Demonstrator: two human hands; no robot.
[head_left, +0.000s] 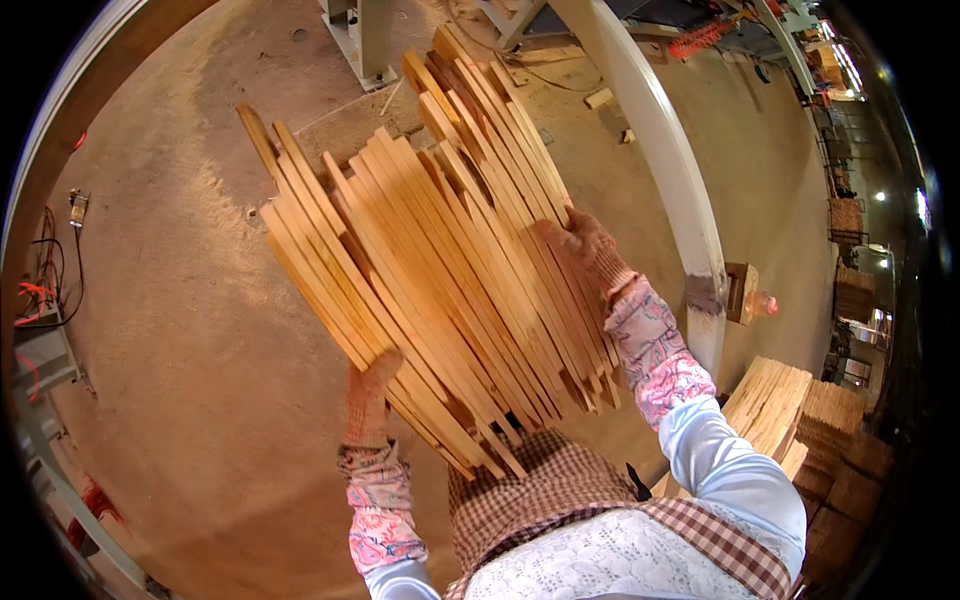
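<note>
A big bundle of thin, curved wooden strips (440,250) rests on edge against my body, fanning up and away from me. My left hand (368,395), in a worn orange-brown glove, grips the bundle from underneath at its lower left. My right hand (582,245), gloved the same way, presses on the right side of the bundle near its upper half. Both forearms wear pink patterned sleeve covers. The near ends of the strips (500,440) sit just above my checked apron.
A sawdust-covered floor (180,330) lies below. A white curved metal beam (665,170) runs down the right side. Stacks of cut wooden pieces (775,400) stand at the lower right. A machine base (360,40) is at the top, cables (50,280) at the left.
</note>
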